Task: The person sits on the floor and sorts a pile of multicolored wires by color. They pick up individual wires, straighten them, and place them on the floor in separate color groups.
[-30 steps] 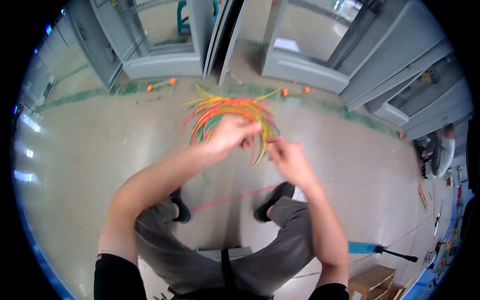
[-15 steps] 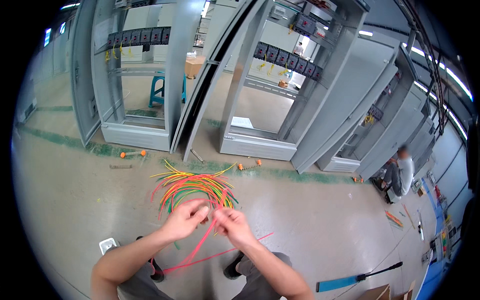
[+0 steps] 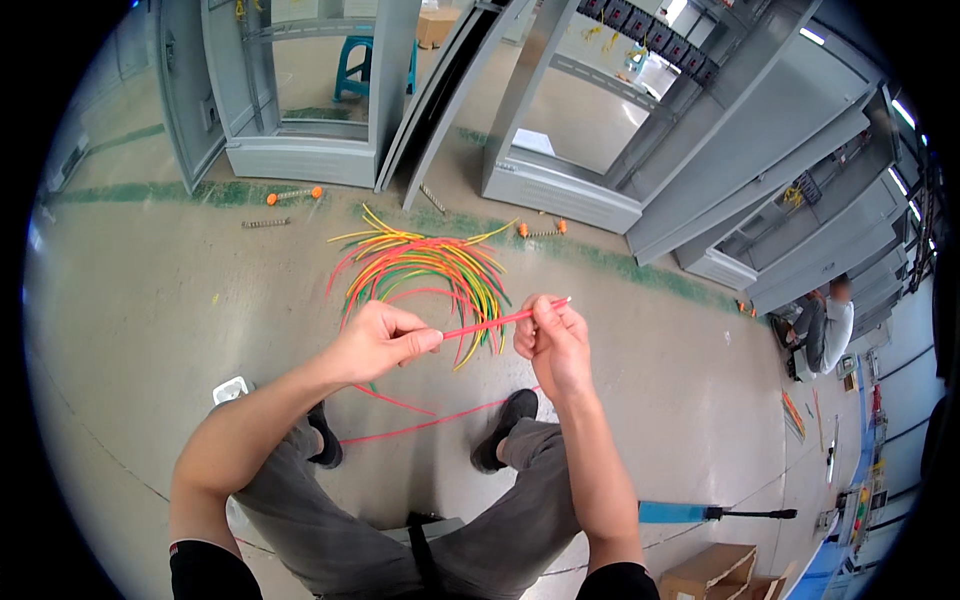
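A red wire (image 3: 485,327) is stretched between my two hands, rising slightly toward the right. My left hand (image 3: 385,337) pinches it between thumb and fingers. Fingers of my right hand (image 3: 555,340) are closed on it near its end, where a small pale tip pokes out past the fingertips. Beyond my hands a curved bundle of loose red, yellow and green wires (image 3: 410,255) lies on the floor. Another red wire (image 3: 430,425) lies on the floor between my black shoes (image 3: 503,430).
Grey open cabinets (image 3: 300,160) stand in a row across the back. Springs with orange ends (image 3: 295,196) lie before them. At right are a seated person (image 3: 825,325), a blue-bladed tool with a black handle (image 3: 675,513) and a cardboard box (image 3: 715,570). A white container (image 3: 232,388) sits left.
My hands have moved apart, with the red wire now drawn out between them. The view has tipped downward, showing more of my legs.
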The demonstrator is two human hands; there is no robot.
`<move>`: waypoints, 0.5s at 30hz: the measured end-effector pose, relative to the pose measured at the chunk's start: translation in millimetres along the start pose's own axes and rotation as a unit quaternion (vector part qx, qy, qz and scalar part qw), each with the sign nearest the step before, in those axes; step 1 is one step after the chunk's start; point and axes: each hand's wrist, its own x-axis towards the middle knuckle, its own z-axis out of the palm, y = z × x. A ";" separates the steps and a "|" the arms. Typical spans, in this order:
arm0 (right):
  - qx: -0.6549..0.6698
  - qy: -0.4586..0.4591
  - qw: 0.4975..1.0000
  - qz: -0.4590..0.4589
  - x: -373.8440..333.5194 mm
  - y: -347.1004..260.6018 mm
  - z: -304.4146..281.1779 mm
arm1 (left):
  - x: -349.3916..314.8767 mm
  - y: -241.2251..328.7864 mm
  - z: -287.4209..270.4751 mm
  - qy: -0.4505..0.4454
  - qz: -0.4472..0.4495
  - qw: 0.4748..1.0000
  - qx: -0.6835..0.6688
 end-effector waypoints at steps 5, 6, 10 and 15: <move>-0.252 0.065 0.961 -0.090 7.1 6.0 -5.8 | 6.0 -13.4 8.1 0.060 0.022 0.985 0.161; -0.251 0.080 0.959 -0.106 8.1 10.6 -5.5 | 12.5 -10.9 9.4 0.068 0.011 0.982 0.174; -0.149 0.062 0.983 -0.087 10.3 11.9 -6.5 | 20.5 -13.8 1.5 0.046 0.029 0.990 0.133; 0.013 0.037 0.996 -0.078 14.9 -3.3 -25.9 | 14.4 -5.0 -13.1 0.009 0.073 0.994 0.078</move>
